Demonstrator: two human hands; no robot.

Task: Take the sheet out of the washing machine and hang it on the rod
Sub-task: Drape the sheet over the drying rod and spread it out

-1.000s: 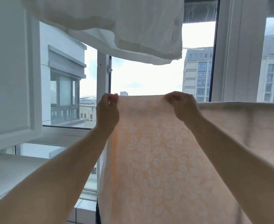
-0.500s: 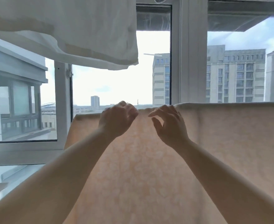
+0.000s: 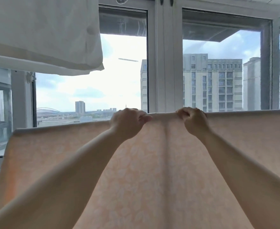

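A pale peach sheet (image 3: pixel 160 171) with a faint white leaf print hangs folded over a horizontal rod; the rod itself is hidden under the fold. The sheet spans from the left side of the view to the right edge. My left hand (image 3: pixel 129 123) grips the top fold near the middle. A little to the right, my right hand (image 3: pixel 193 120) pinches the same fold. A vertical crease runs down the cloth between my hands. The washing machine is out of view.
A white cloth (image 3: pixel 41 33) hangs overhead at the upper left. Right behind the sheet stand large windows with grey frames (image 3: pixel 164 63), showing tall buildings and sky outside.
The view has swung to the right along the sheet. My hands let go of the left part of the top edge, shifted right and closed again on the fold near its middle.
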